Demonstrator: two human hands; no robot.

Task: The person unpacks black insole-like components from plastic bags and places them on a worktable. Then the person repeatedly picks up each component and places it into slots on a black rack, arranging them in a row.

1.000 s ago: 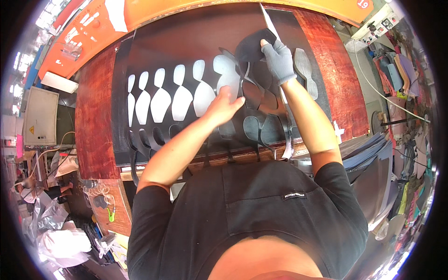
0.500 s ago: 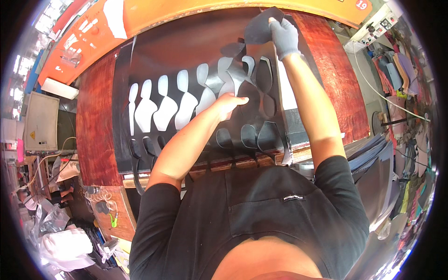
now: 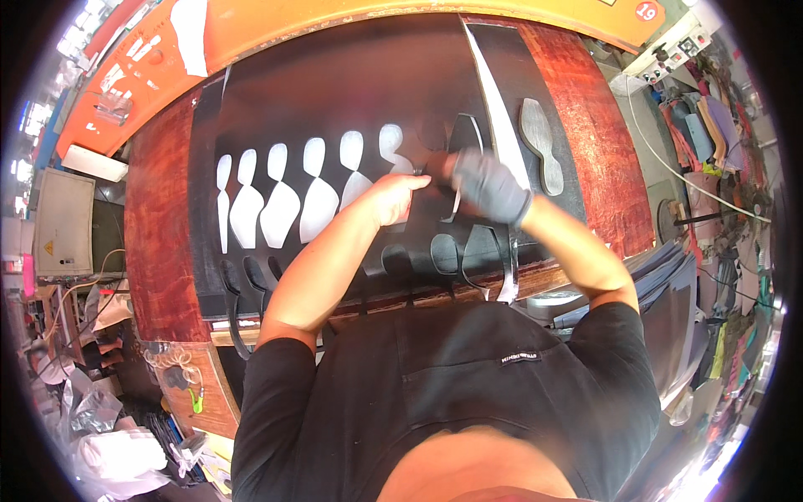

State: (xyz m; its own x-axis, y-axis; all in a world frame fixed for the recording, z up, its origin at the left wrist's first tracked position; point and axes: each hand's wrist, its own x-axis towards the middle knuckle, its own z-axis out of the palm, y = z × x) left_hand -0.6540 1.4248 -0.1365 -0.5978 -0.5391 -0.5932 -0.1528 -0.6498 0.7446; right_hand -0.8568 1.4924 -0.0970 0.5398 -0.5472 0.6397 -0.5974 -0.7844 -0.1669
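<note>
A black sheet [image 3: 351, 75] lies on the bench with a row of sole-shaped cutouts [image 3: 280, 213] showing white. My left hand [image 3: 400, 199], bare, is over the right part of that row, thumb extended and fingers curled; what they hold, if anything, is dark and unclear. My right hand [image 3: 492, 188], in a dark grey glove, is close beside the left thumb and smeared by motion. Dark material around its fingers is too blurred to name. Beyond it, a grey sole-shaped piece [image 3: 541, 146] rests on a dark strip at the right.
An orange machine beam [image 3: 276, 33] spans the far side. Red-brown bench boards [image 3: 163, 243] flank the sheet. Dark sole-shaped outlines [image 3: 445, 253] run along its near edge. At the right are a switch box [image 3: 682, 50] and stacked sheets [image 3: 644, 280]; plastic bags [image 3: 117, 448] lie lower left.
My right hand has come back from the far right to beside my left hand. The dark rounded piece it held is no longer visible in it. The grey sole-shaped piece now shows.
</note>
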